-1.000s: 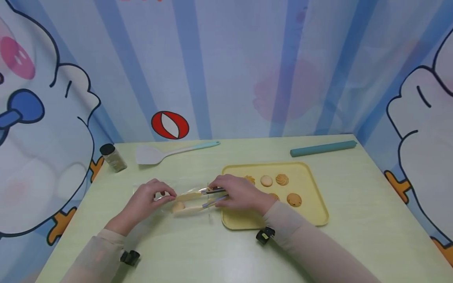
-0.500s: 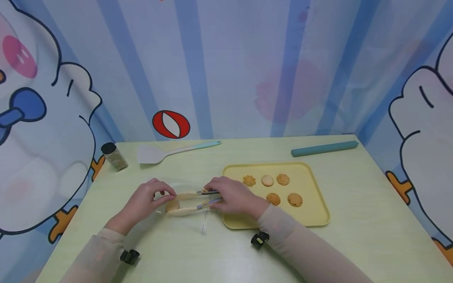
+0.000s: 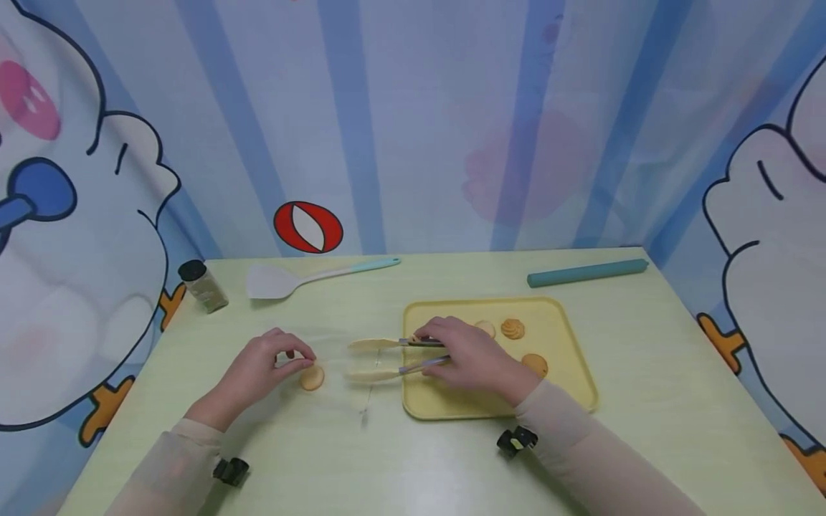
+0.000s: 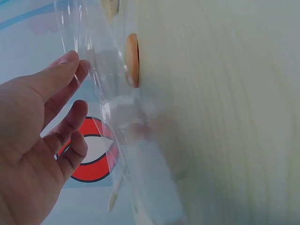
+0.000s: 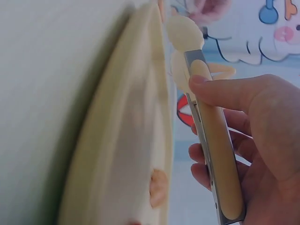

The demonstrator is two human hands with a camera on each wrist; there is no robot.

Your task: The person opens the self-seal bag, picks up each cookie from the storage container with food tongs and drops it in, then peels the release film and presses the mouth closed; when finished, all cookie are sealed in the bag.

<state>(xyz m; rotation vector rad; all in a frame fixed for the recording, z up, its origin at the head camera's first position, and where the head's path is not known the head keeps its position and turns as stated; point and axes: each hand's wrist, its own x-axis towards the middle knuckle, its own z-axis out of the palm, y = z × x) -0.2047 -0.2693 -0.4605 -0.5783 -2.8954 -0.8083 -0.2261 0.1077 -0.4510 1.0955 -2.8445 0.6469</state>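
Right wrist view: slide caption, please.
Right hand grips cream-and-silver tongs above a yellow rectangular tray holding a golden-brown cookie.

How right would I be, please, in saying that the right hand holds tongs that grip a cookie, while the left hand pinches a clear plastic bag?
Not entirely: the tongs grip nothing, as the head view shows them spread open with nothing between. The right hand does hold them, and the left hand pinches a clear plastic bag.

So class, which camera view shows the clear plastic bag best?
The left wrist view: the clear plastic bag appears large, with shiny creases. The head view catches it only faintly; in the right wrist view I cannot make it out.
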